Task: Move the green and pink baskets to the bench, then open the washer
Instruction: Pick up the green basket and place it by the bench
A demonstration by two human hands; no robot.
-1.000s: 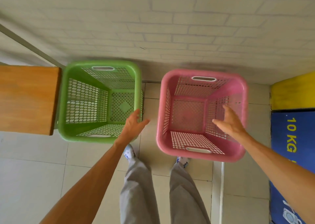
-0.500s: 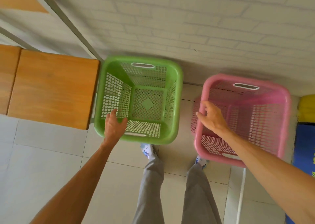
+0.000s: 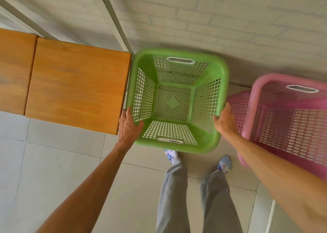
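Pale floor tiles [image 3: 53,162] meet a white brick wall [image 3: 230,20], and a brown wooden bench [image 3: 76,89] sits on the left. Just beside the bench is the green basket [image 3: 177,98], with the left hand [image 3: 128,124] wrapped on its left rim, thumb inside, and the right hand [image 3: 225,119] pressed on its right rim, but I cannot tell if those fingers curl around it. Next to it, on the far right, is the pink basket [image 3: 283,119], close to the wall.
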